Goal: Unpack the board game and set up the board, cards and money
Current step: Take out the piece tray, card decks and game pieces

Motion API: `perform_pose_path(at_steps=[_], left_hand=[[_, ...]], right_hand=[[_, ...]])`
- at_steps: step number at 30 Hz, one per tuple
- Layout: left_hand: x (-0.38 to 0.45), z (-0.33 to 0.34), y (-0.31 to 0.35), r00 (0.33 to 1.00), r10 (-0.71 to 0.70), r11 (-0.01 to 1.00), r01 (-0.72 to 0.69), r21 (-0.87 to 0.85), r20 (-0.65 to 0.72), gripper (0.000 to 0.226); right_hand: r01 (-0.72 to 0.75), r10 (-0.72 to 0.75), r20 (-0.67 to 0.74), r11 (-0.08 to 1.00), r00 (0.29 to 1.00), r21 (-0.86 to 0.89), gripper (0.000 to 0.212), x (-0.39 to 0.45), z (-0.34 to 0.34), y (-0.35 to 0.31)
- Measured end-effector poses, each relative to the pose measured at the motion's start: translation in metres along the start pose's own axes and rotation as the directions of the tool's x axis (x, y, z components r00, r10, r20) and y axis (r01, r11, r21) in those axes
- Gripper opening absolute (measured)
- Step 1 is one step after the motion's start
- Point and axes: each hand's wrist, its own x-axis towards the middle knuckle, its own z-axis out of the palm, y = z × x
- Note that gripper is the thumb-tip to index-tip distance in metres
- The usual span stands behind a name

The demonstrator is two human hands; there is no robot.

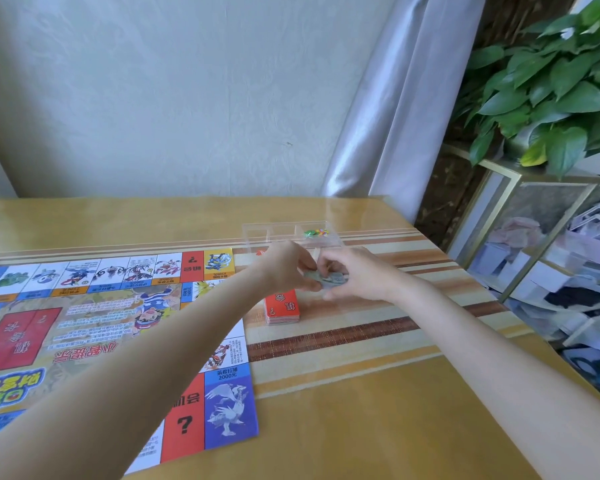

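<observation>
Money (329, 279), a small greyish wad of notes, sits pinched between both hands just beyond the red card deck (282, 307), near the clear plastic box (291, 233) at the far edge of the striped mat. The board (118, 323) already lies unfolded on the desk (378, 427) to the left. To do this step well, I judge the notes should be squared up against the desk, kept flat, and set beside the deck rather than on the board. The left hand (286, 268) reaches in over the board's corner, fingers curled and closed on the wad's near-left end; the right hand (355, 277) comes from the right, thumb and fingers nipping the other end, wrist low and forearm stretched out.
</observation>
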Motion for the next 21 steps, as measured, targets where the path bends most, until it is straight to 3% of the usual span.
perform_pose_path(at_steps=[4, 10, 14, 21], left_hand=[[0.005, 0.01, -0.002, 1.0, 0.013, 0.999, -0.012, 0.05, -0.015, 0.033], [0.005, 0.016, -0.007, 0.991, 0.12, 0.951, -0.133, 0.28, 0.061, 0.039], [0.005, 0.006, -0.013, 0.991, 0.126, 0.938, -0.136, 0.318, 0.05, 0.045], [0.004, 0.007, -0.015, 0.986, 0.158, 0.942, -0.133, 0.308, -0.057, 0.032]], right_hand=[[-0.007, 0.018, 0.091, 0.992, 0.996, -0.127, 0.028, 0.003, -0.001, 0.0], [0.009, 0.026, 0.13, 0.966, 0.991, -0.259, 0.024, 0.008, 0.005, 0.008], [0.021, 0.012, 0.13, 0.967, 0.991, -0.254, 0.021, 0.006, 0.005, 0.01], [0.02, 0.032, 0.187, 0.962, 0.982, -0.271, 0.019, 0.012, 0.003, 0.01]])
